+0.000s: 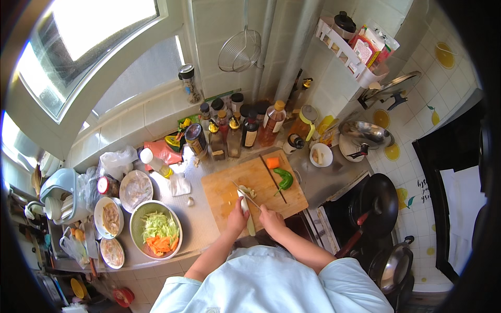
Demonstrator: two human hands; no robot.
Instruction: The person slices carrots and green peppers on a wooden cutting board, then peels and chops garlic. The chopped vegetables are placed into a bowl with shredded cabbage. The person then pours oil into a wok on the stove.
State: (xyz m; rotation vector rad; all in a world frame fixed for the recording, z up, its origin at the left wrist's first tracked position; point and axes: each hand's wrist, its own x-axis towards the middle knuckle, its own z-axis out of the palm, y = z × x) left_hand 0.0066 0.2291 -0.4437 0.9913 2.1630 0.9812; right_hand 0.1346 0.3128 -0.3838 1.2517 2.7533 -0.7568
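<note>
My left hand (237,219) grips a pale leek or scallion stalk (244,205), white at the far end and light green nearer me. In my right hand (273,220) is a kitchen knife (253,200); its blade, seen nearly edge-on, slants over the stalk's far end. Small pale cut pieces (248,191) lie against the blade. Under both hands is a wooden cutting board (222,182) with a dark strip (273,178) across its right part. Beyond that strip are an orange carrot chunk (273,162) and a green pepper (285,180).
Left of the board stand a colander (134,227) of shredded vegetables, a garlic clove or bulb (190,201) and several bowls (136,191). Sauce bottles (249,132) line the back wall. At right, a white bowl (321,155) sits near the stove, which bears a black wok (379,199).
</note>
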